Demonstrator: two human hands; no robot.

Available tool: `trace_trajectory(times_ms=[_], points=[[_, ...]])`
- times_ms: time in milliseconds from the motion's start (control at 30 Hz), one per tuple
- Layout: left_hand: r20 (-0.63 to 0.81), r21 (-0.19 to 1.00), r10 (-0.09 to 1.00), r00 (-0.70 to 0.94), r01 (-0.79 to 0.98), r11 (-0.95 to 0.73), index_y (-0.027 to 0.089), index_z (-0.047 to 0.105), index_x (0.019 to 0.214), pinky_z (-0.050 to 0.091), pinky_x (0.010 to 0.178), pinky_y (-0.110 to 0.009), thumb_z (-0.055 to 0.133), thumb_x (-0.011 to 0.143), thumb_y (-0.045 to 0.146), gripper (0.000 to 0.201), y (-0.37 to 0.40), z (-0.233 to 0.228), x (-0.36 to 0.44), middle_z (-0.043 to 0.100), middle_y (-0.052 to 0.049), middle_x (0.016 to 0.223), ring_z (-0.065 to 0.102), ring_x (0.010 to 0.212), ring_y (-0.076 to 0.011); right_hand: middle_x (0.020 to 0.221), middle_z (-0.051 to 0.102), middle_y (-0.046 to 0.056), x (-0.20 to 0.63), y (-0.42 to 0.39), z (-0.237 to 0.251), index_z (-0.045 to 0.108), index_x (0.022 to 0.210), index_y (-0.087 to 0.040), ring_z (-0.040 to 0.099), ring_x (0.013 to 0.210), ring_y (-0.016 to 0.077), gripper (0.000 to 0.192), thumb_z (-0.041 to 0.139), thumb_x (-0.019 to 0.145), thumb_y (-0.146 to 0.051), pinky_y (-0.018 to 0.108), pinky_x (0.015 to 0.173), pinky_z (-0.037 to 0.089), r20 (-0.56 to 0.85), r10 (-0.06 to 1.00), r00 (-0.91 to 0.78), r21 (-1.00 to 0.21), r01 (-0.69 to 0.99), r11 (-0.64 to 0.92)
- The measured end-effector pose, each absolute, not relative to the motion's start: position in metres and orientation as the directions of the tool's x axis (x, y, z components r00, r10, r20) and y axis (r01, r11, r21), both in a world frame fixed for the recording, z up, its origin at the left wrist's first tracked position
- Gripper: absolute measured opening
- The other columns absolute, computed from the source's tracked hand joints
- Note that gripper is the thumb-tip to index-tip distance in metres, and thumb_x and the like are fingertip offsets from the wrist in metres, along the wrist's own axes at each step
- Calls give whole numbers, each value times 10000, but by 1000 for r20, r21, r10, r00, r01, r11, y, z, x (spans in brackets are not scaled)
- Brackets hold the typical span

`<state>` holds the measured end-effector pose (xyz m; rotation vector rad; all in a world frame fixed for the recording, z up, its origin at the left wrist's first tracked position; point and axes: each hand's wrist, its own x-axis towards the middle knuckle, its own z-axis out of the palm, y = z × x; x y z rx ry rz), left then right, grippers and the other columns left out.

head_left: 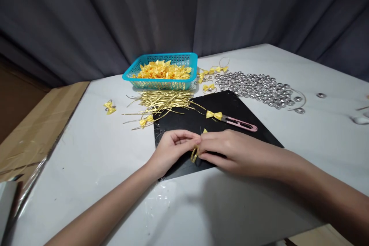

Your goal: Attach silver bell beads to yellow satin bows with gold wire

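My left hand (pixel 170 149) and my right hand (pixel 227 150) meet over the black mat (pixel 230 103), fingertips pinched together on a gold wire loop (pixel 195 155). A yellow bow tip (pixel 205 131) peeks out above my right fingers. On the mat beyond lie a loose yellow bow (pixel 214 115) and pink thread snips (pixel 241 123). A pile of gold wire ties (pixel 164 100) lies just past the mat's far left corner.
A teal basket (pixel 161 83) of yellow bows stands at the back. Several silver beads (pixel 256 87) spread at the right, finished bows (pixel 209 72) beside them. One bow with a bead (pixel 109 108) lies at left. Cardboard (pixel 37 123) borders the white table's left edge.
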<state>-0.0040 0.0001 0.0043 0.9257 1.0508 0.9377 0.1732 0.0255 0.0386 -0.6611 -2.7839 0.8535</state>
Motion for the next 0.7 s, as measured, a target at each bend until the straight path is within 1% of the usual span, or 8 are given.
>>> trace_trajectory(times_ms=[100, 200, 300, 367, 467, 533, 600, 700], points=[[-271, 933, 930, 246, -172, 317, 143, 717, 693, 441, 628, -214, 809, 577, 285, 205, 0, 4, -5, 676, 1, 621, 577, 613, -111, 830, 617, 50, 175, 28, 36, 669, 877, -139, 565, 746, 117, 216, 454, 892, -122, 224, 659, 397, 54, 433, -900, -564, 330, 757], [-242, 955, 938, 247, -111, 275, 134, 692, 691, 432, 637, -222, 795, 599, 264, 189, 0, 5, -4, 654, 1, 641, 556, 633, -114, 842, 627, 47, 177, 29, 36, 674, 876, -145, 573, 756, 112, 210, 467, 882, -112, 219, 664, 398, 91, 421, -902, -561, 303, 770], [-209, 974, 947, 245, -39, 225, 128, 663, 718, 413, 635, -223, 750, 657, 271, 178, 0, 7, -2, 612, 8, 654, 515, 631, -107, 821, 629, 33, 179, 30, 40, 669, 836, -153, 571, 747, 101, 177, 496, 869, -138, 208, 664, 397, 92, 447, -890, -603, 308, 736], [-188, 980, 955, 230, -20, 198, 131, 635, 729, 400, 629, -220, 701, 706, 270, 155, 0, 7, -1, 579, 14, 658, 492, 629, -103, 725, 597, 13, 180, 32, 44, 646, 759, -149, 531, 654, 85, 159, 539, 856, -217, 199, 603, 377, 82, 514, -854, -645, 347, 681], [-174, 984, 965, 195, -8, 179, 136, 597, 729, 384, 609, -214, 644, 746, 238, 113, -1, 6, 0, 540, 23, 652, 466, 615, -95, 585, 493, -8, 182, 36, 46, 569, 637, -137, 406, 529, 72, 339, 501, 868, -377, 203, 498, 311, 60, 712, -699, -723, 461, 514], [-177, 984, 967, 182, -2, 181, 137, 585, 733, 385, 612, -216, 630, 751, 220, 96, -1, 5, 1, 538, 23, 654, 468, 616, -95, 573, 469, -8, 181, 39, 43, 553, 633, -138, 372, 516, 72, 390, 457, 871, -432, 204, 473, 288, -7, 797, -604, -777, 505, 376], [-179, 983, 967, 180, -4, 183, 138, 583, 736, 393, 624, -222, 626, 751, 220, 95, -2, 5, 2, 548, 20, 661, 480, 621, -98, 581, 473, -8, 179, 40, 39, 578, 674, -139, 367, 512, 71, 358, 476, 845, -436, 200, 459, 278, -67, 825, -562, -815, 508, 280], [-166, 986, 970, 176, -5, 169, 139, 586, 731, 397, 622, -224, 624, 755, 235, 106, -2, 4, 2, 552, 19, 651, 485, 616, -100, 542, 459, -18, 172, 39, 34, 626, 704, -124, 355, 485, 64, 267, 542, 793, -361, 190, 437, 267, -78, 849, -523, -841, 491, 226]])
